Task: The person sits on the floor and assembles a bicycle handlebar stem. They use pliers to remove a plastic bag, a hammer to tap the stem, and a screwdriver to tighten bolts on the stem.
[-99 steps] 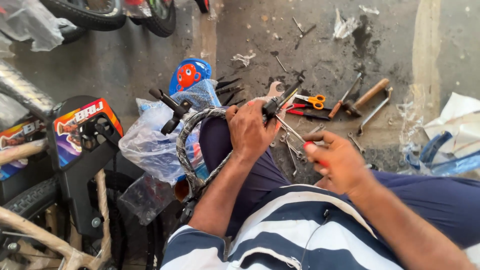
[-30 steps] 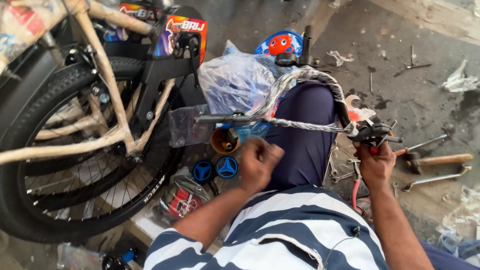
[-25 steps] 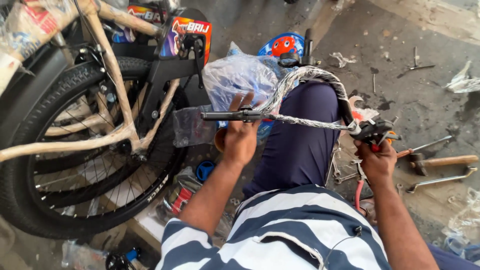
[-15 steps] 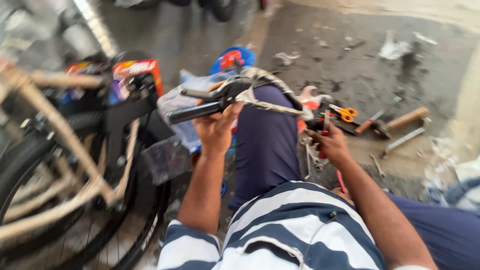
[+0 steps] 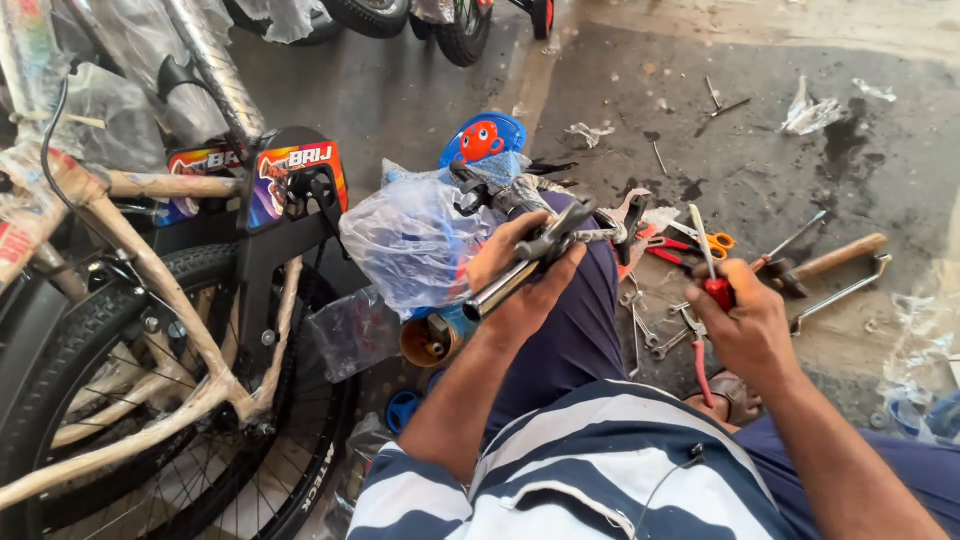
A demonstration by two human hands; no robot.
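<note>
The left hand (image 5: 525, 285) is closed around 1 bicycle handlebar (image 5: 515, 275), gripping it near its bare chrome end, which points down and to the left; the rest of the bar, partly wrapped, runs up over the person's dark blue trouser knee (image 5: 575, 330). The right hand (image 5: 745, 325) is curled shut on 1 red-handled tool (image 5: 708, 275), its metal shaft pointing upward; which kind of tool it is cannot be told.

Just left of the handlebar lies 1 bundle in clear blue-tinted plastic (image 5: 415, 240), and behind it 1 blue disc with a red figure (image 5: 483, 140). On the concrete floor (image 5: 760, 150) beyond the right hand lie 1 pair of orange-handled scissors (image 5: 705, 242), 1 wooden-handled hammer (image 5: 825, 265) and at least 3 small spanners (image 5: 650, 320) close to the knee.

At the left stands 1 bicycle with a paper-wrapped cream frame (image 5: 150, 290) and 1 black tyre (image 5: 110, 320) in view.
</note>
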